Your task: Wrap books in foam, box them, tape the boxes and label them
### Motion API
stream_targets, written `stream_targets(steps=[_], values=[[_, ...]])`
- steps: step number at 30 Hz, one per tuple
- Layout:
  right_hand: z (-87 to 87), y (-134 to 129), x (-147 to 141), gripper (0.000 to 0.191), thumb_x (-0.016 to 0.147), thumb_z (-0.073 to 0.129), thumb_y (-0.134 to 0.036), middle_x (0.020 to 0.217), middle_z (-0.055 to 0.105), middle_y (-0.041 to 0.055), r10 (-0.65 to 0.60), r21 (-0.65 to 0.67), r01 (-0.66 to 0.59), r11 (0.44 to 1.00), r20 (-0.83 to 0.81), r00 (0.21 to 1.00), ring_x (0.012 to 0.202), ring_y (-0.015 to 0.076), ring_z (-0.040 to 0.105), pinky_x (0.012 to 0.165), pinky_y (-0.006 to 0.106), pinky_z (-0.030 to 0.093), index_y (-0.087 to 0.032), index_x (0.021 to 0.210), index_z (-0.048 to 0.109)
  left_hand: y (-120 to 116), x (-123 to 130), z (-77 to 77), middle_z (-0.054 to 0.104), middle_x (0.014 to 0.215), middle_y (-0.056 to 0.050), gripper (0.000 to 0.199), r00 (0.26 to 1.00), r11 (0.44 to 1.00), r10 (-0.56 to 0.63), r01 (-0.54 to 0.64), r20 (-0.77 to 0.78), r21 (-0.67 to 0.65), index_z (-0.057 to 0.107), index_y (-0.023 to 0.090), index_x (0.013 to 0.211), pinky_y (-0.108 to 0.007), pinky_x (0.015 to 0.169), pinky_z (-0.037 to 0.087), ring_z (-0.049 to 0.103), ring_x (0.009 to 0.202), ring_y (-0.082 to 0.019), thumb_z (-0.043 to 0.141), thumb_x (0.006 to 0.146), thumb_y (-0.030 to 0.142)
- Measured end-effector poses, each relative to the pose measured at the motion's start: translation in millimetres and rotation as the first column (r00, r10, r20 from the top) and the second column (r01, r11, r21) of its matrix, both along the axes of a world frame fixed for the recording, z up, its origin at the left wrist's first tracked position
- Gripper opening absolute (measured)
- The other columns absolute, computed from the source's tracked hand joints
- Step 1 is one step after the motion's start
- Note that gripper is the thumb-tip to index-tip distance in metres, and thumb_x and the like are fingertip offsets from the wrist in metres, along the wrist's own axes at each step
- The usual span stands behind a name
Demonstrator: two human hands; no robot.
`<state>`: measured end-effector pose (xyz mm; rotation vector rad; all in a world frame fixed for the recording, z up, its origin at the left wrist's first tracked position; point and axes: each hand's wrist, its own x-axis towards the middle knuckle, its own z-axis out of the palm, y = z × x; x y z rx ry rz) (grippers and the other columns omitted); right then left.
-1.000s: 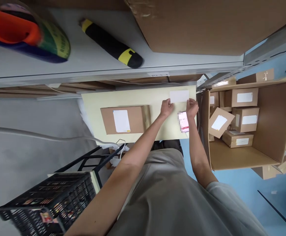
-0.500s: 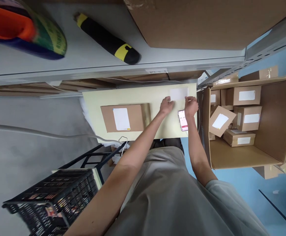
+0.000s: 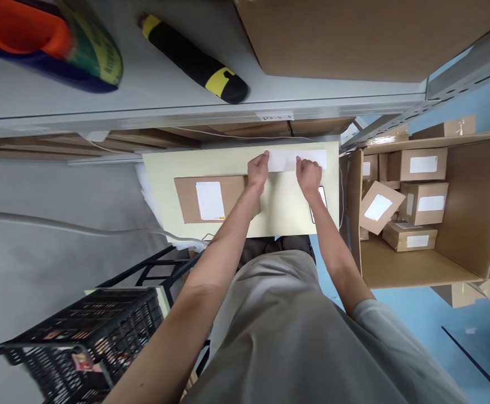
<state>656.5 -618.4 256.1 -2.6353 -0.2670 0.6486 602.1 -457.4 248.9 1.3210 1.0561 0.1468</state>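
Two bare hands are working over one white paper strip, which is lying along the far right edge of the pale tabletop. The left hand is pinching its left end, thumb and fingers together; the right hand is bunching its fingers at the near edge, and whether they're clamping it, I can't tell. One labelled cardboard box is sitting left, its right end partly hiding behind the left arm. One phone is peeking out, mostly covered by the right forearm. Over right, one large open carton is holding five visibly labelled small boxes, others showing only slivers. One black crate is running out of view, lower left.
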Motion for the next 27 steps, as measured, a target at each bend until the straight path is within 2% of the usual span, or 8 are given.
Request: stream_targets(steps=[4,7,13,18,22,24,27], values=[[-15.9,20.6,34.5,0.06,0.124,0.036,-0.047,0.108,0.085,0.0209,-0.058,-0.138,0.043,0.989,-0.106,0.993,0.118,0.034,0.075,0.111,0.045,0.045,-0.013,0.101,0.08,3.4,1.5,-5.1,0.051,0.063,0.004,0.052,1.0,1.0,0.013,-0.013,-0.018,-0.005,0.055,0.021,0.064,-0.024,0.06,0.038,0.045,0.063,-0.012,0.085,0.097,0.048],[-24.4,30.8,45.5,0.057,0.123,0.039,-0.05,0.118,0.084,0.0247,-0.09,-0.188,0.062,0.98,-0.141,0.986,0.12,0.0351,0.077,0.113,0.046,0.046,-0.01,0.114,0.079,1.7,3.3,-7.6,0.054,0.065,0.003,0.05,1.0,1.0,0.001,-0.001,-0.01,-0.012,0.059,0.02,0.066,-0.024,0.061,0.037,0.045,0.062,-0.012,0.084,0.098,0.049],[-29.5,30.9,47.8,0.057,0.121,0.04,-0.056,0.123,0.083,0.0242,-0.093,-0.206,0.062,0.977,-0.144,0.985,0.122,0.0357,0.076,0.114,0.047,0.047,-0.012,0.117,0.077,-0.7,0.9,-12.0,0.049,0.065,0.004,0.054,1.0,1.0,-0.02,0.02,-0.001,0.022,0.055,0.02,0.066,-0.026,0.061,0.033,0.042,0.062,-0.011,0.085,0.097,0.053],[-28.2,30.1,46.2,0.054,0.121,0.043,-0.054,0.119,0.084,0.0225,-0.086,-0.218,0.057,0.974,-0.128,0.988,0.119,0.0346,0.077,0.113,0.047,0.046,-0.013,0.112,0.078,-3.9,-5.6,-11.3,0.058,0.071,0.002,0.05,0.999,0.999,-0.04,0.04,-0.001,0.0,0.063,0.019,0.073,-0.026,0.066,0.04,0.049,0.066,-0.013,0.083,0.097,0.059],[-26.8,31.5,46.1,0.053,0.121,0.044,-0.052,0.118,0.084,0.0226,-0.088,-0.226,0.06,0.972,-0.115,0.989,0.119,0.035,0.077,0.111,0.046,0.047,-0.013,0.114,0.079,-7.1,-11.3,-8.3,0.063,0.075,0.001,0.043,0.999,0.999,-0.043,0.042,-0.01,-0.028,0.068,0.019,0.078,-0.027,0.071,0.045,0.054,0.071,-0.015,0.08,0.099,0.055],[-26.1,32.3,46.7,0.053,0.121,0.045,-0.052,0.12,0.084,0.0233,-0.094,-0.233,0.066,0.97,-0.109,0.99,0.119,0.0346,0.077,0.111,0.046,0.047,-0.012,0.115,0.08,-8.4,-14.3,-5.3,0.06,0.073,0.001,0.04,0.999,0.999,-0.033,0.033,-0.012,-0.023,0.067,0.019,0.077,-0.027,0.071,0.045,0.053,0.071,-0.015,0.079,0.1,0.05],[-25.4,32.7,46.9,0.054,0.121,0.044,-0.052,0.123,0.083,0.0236,-0.1,-0.236,0.075,0.969,-0.096,0.99,0.12,0.0337,0.077,0.112,0.045,0.047,-0.012,0.117,0.08,-10.9,-19.5,2.0,0.048,0.067,0.003,0.046,1.0,0.999,-0.007,0.008,-0.006,0.037,0.056,0.021,0.069,-0.027,0.069,0.042,0.044,0.067,-0.014,0.077,0.104,0.043]])
